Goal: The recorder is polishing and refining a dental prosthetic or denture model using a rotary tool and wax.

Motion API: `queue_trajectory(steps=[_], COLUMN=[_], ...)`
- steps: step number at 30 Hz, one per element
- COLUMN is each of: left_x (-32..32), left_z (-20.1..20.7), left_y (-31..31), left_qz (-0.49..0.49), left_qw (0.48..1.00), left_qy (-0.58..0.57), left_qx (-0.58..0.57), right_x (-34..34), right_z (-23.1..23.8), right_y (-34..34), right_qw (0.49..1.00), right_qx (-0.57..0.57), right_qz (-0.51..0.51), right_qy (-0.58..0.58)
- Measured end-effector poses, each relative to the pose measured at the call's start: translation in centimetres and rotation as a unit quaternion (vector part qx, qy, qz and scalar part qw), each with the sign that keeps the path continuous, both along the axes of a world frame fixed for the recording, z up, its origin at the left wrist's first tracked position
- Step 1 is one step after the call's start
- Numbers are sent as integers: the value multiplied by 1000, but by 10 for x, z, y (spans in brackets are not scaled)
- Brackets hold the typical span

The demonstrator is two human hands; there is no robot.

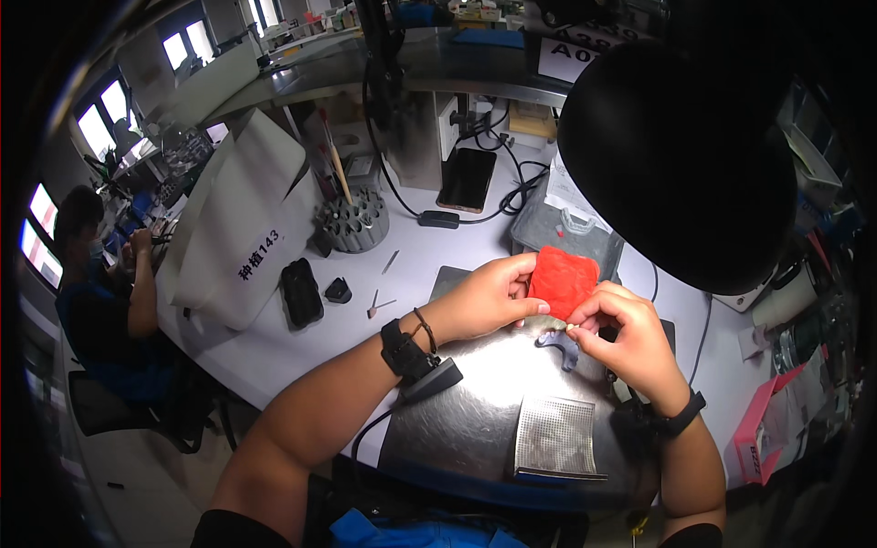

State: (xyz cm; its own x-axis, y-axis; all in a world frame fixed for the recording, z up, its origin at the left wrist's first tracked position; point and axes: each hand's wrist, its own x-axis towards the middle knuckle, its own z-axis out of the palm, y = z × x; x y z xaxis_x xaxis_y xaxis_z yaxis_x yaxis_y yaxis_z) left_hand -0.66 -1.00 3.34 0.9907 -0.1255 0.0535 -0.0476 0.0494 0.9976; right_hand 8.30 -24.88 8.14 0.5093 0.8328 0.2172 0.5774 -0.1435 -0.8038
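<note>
A bright red, lumpy block is held up over the metal work plate. My left hand is closed on its left side, with the thumb across its lower corner. On the other side my right hand pinches with thumb and fingertips at the block's lower right edge. A small pale piece shows at those fingertips, too small to name. Just beneath lies a grey-blue horseshoe-shaped dental piece, partly hidden by my right hand.
Nearer me, a perforated metal sheet lies on the plate. Behind the block stands a grey box. A large black lamp head hangs at the right. Leftward are a bur holder, a black case and a phone. Another person sits far left.
</note>
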Motion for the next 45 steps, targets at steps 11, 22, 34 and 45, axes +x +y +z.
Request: queue_trajectory(steps=[11,22,34,45], left_x=[7,9,6,5], left_z=[-10,-3,-4,-5], left_y=[9,4,3,4], left_qz=[-58,-87,-52,-45], left_qw=[998,982,962,957], left_qy=[18,-71,-122,-132], left_qx=[-13,152,237,255], right_x=[18,6,1,-3], right_z=[8,-10,-20,-22], right_y=[-13,2,9,11], right_qw=[990,997,997,999], right_qx=[-116,-73,-62,-46], right_qz=[69,-15,-8,3], right_qy=[39,21,-51,4])
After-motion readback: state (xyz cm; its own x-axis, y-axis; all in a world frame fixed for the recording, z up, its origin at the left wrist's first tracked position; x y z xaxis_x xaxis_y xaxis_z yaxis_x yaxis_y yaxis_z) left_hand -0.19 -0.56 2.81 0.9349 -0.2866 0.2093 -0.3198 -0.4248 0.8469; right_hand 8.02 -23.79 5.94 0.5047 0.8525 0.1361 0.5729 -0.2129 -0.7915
